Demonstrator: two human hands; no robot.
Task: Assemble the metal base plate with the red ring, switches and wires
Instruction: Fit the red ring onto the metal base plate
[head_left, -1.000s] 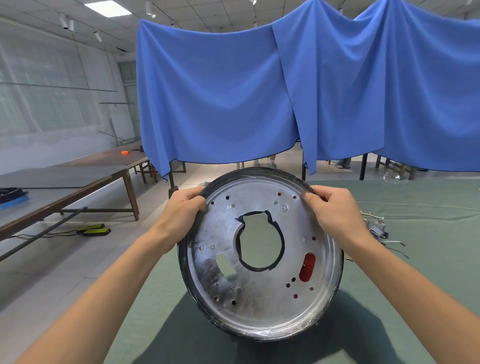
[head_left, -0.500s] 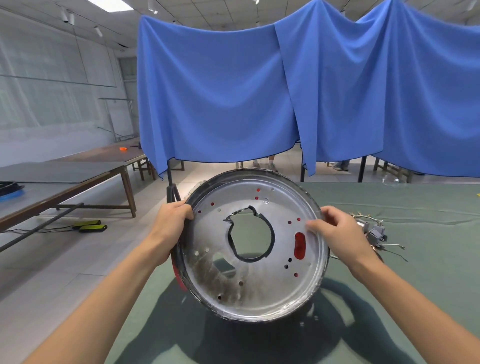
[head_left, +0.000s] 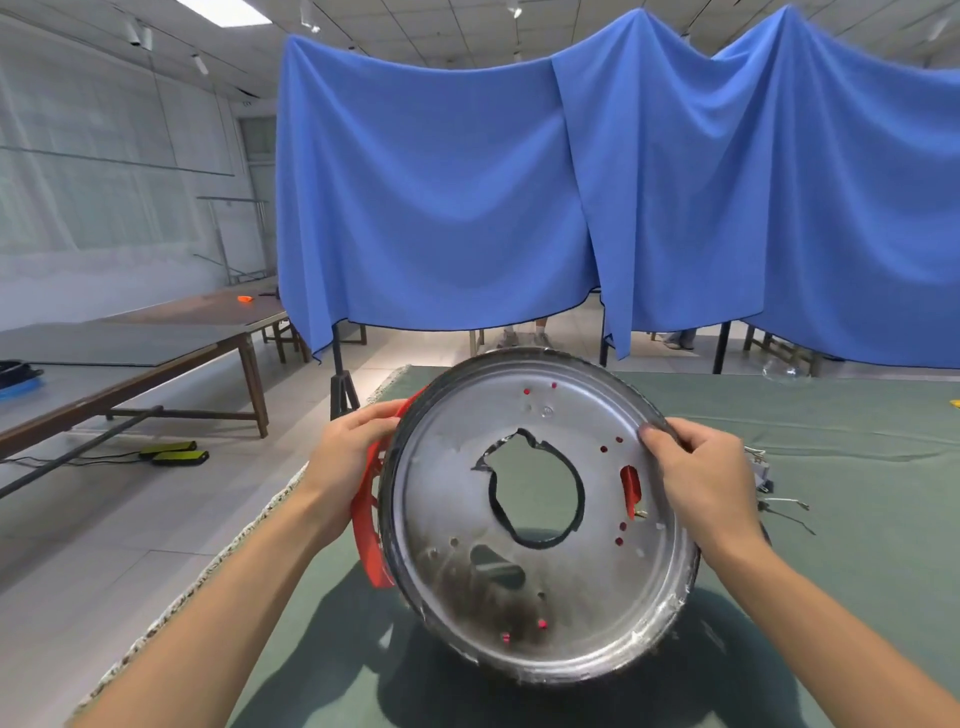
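Observation:
I hold a round metal base plate (head_left: 524, 577) upright above the green table, its flat face towards me, with a big central hole and several small holes. A red ring (head_left: 366, 525) sits behind it and shows past the left edge and through the holes. My left hand (head_left: 345, 457) grips the left rim, fingers curled round plate and red ring. My right hand (head_left: 698, 475) pinches the right rim with thumb on the face. Switches and wires (head_left: 769, 491) lie on the cloth to the right, partly hidden by my right hand.
The green-covered table (head_left: 831, 415) stretches right and back. Blue cloth (head_left: 519, 197) hangs across the far side. A long wooden table (head_left: 156, 343) stands at left on the tiled floor, with yellow-black pedals (head_left: 176, 453) beneath. A dark tripod (head_left: 343, 389) stands by the table corner.
The plate has turned in my hands, so the red slot went from lower right to the right side. It now tilts, showing the red ring at the left edge.

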